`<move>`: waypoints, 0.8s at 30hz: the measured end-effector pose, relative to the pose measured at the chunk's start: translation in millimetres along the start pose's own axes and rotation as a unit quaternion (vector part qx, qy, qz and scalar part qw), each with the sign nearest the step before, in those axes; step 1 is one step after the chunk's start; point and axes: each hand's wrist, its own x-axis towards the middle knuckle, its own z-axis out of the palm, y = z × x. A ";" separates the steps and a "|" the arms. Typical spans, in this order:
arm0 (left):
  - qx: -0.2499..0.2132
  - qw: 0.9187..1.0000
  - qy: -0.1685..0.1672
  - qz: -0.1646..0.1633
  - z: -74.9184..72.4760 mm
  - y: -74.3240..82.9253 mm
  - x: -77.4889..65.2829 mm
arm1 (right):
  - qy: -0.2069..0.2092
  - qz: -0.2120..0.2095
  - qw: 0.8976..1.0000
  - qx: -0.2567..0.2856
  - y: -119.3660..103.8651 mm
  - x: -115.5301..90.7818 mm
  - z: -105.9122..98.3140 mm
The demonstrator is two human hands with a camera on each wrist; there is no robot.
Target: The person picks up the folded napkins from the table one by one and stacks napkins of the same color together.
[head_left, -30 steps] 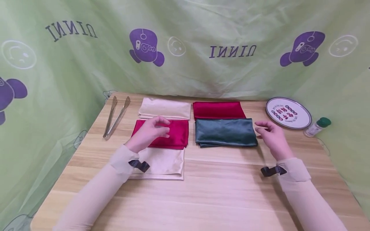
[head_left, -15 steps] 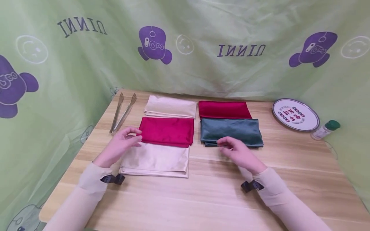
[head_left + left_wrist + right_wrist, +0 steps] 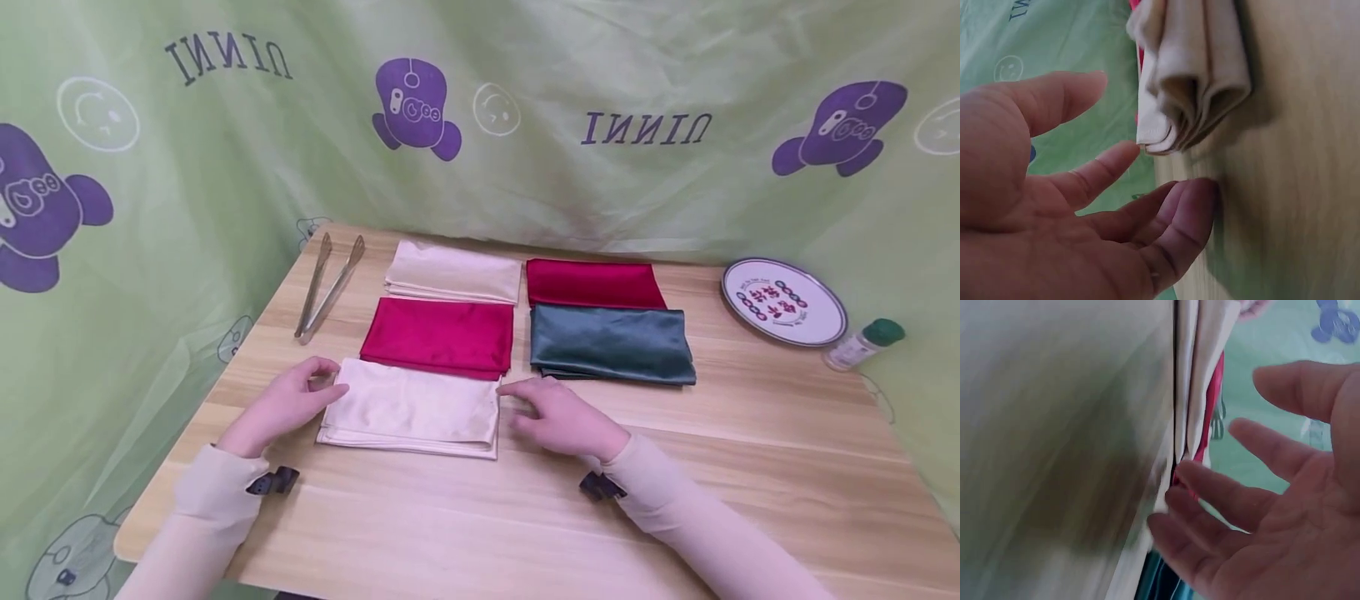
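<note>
A folded cream satin cloth (image 3: 416,406) lies nearest the person, between both hands. At its left edge is the left hand (image 3: 288,404), fingers loosely bent and thumb apart; in the left wrist view the index fingertip comes right at the cloth's layered corner (image 3: 1157,128). The right hand (image 3: 558,417) is at the opposite edge, its fingertips close to the upper right corner, with nothing gripped. Seen from the right wrist, its relaxed fingers (image 3: 1210,494) spread beside the cream folds (image 3: 1191,381). A folded red cloth (image 3: 442,335) borders the cream one on its far side.
Behind lie another cream cloth (image 3: 453,271), a second red cloth (image 3: 592,283) and a dark green cloth (image 3: 611,343), all folded. Metal tongs (image 3: 326,292) rest at the back left. A printed plate (image 3: 783,302) and a green-capped bottle (image 3: 862,344) stand at the right.
The right hand has moved left from beside the green cloth to the near cream cloth's right edge. The left hand has come back from over the red cloth to the cream cloth's left edge.
</note>
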 end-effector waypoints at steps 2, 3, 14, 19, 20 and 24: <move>0.004 1.000 -0.003 0.004 2.1 2.1 -2.2 | -0.014 -0.012 0.999 -0.032 -4.7 0.7 5.5; 0.003 1.000 -0.005 0.005 3.1 3.2 -3.4 | -0.020 -0.015 0.999 -0.047 -7.3 0.3 7.9; 0.013 1.000 -0.025 0.009 11.0 11.2 -19.2 | -0.039 -0.002 0.992 -0.122 -21.1 -14.4 20.4; 0.013 1.000 -0.020 0.014 13.2 12.3 -21.2 | -0.032 0.026 0.996 -0.074 -24.4 -15.4 21.2; 0.013 1.000 -0.018 0.017 13.8 12.7 -21.4 | -0.032 0.031 0.997 -0.065 -24.4 -15.0 21.9; 0.008 1.000 -0.013 0.024 17.6 14.7 -24.1 | -0.038 0.044 0.998 -0.033 -23.0 -13.9 25.2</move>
